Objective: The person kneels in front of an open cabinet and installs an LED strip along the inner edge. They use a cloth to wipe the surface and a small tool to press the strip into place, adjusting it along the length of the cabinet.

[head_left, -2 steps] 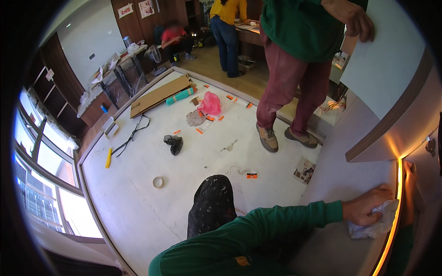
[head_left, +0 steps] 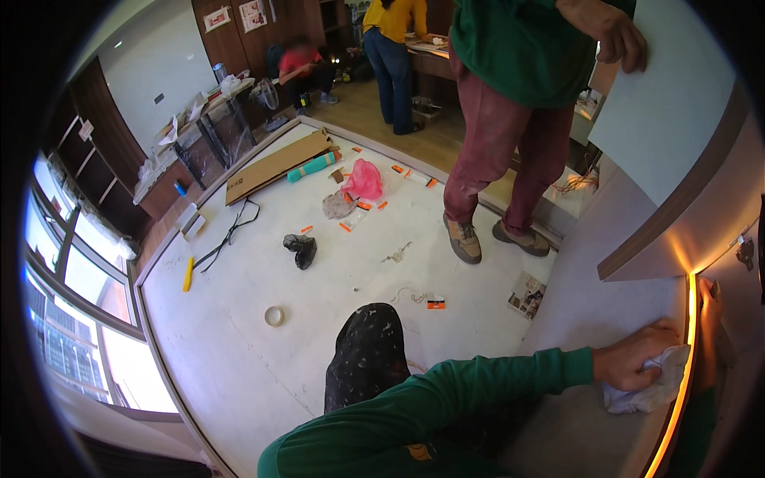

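My left arm, in a green sleeve, reaches across to the right. At its end my left hand (head_left: 633,358) is closed around a crumpled white cloth (head_left: 641,392), which presses against the panel beside a glowing yellow light strip (head_left: 683,382). On the far side of that strip, my right hand (head_left: 709,309) is raised close to the strip's upper end, its fingers bent together. A small greyish edge shows at its fingertips, too dim to name. Shadow covers much of the right hand and forearm. A metal lock fitting (head_left: 745,251) sits on the panel above it.
A co-worker in maroon trousers (head_left: 490,151) stands ahead, one hand by a pale panel (head_left: 669,119). On the white platform (head_left: 231,350) lie a tape roll (head_left: 274,316), a black bag (head_left: 300,251), a pink bag (head_left: 364,179), cardboard (head_left: 279,166) and a yellow-handled tool (head_left: 188,275).
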Demonstrator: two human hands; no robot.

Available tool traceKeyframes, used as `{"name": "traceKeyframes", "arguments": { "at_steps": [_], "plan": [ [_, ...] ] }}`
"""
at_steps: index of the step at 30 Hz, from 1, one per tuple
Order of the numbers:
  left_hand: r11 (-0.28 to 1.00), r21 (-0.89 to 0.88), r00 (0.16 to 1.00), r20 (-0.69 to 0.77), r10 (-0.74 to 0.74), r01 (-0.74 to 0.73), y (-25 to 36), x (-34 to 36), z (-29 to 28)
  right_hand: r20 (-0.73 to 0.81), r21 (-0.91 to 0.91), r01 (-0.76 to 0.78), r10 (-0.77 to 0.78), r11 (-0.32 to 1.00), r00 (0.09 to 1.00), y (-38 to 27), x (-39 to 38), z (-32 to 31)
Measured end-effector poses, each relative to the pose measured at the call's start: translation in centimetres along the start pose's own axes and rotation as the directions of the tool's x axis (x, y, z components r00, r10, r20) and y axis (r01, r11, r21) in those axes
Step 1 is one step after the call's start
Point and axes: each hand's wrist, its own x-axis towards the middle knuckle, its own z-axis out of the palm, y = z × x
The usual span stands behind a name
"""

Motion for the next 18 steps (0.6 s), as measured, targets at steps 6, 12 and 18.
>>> {"name": "traceKeyframes", "arguments": {
  "at_steps": [6,12,18],
  "plan": [
    [0.999,0.025,0.999,0.004,-0.037,0.037,-0.2,-0.2,-0.4,-0.077,0.023,-0.032,0.034,0.999,0.996,1.2,0.8,0.4],
    [0.997,0.040,0.998,-0.002,-0.069,0.069,-0.1,-0.2,-0.3,-0.122,0.089,0.024,-0.013,0.996,0.992,1.2,0.7,1.2],
    [0.998,0.011,0.998,0.030,-0.060,0.060,0.2,0.0,-0.7,-0.070,0.046,0.033,-0.030,0.998,0.997,2.1,1.7,0.3]
  ]
}}
